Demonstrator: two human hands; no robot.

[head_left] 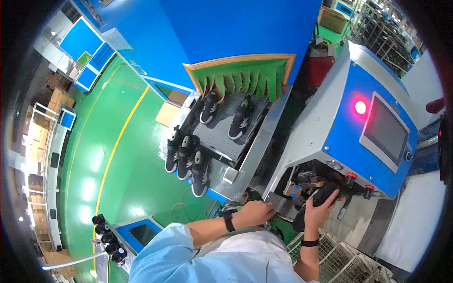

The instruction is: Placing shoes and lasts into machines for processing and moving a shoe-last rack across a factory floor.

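Under the hood of a blue and white machine point(339, 137), my right hand point(317, 214) grips a black shoe point(325, 192), thumb and fingers apart around it. Part of that shoe is hidden by the hand and the machine's clamp parts point(309, 179). My left hand point(255, 213) is closed in a fist beside the machine's lower metal edge; whatever its fingers may hold is hidden. Left of the machine, dark sneakers with white soles stand on a conveyor, among them one sneaker point(240, 118) near a green fringed curtain point(243, 75).
Several sneakers point(186, 158) stand at the conveyor's point(224, 137) near left corner. A red lamp glows by the screen point(384, 132) on the machine. Wire racks point(339, 259) sit below my right arm. At lower left, dark round-topped items point(108, 238) stand in a row.
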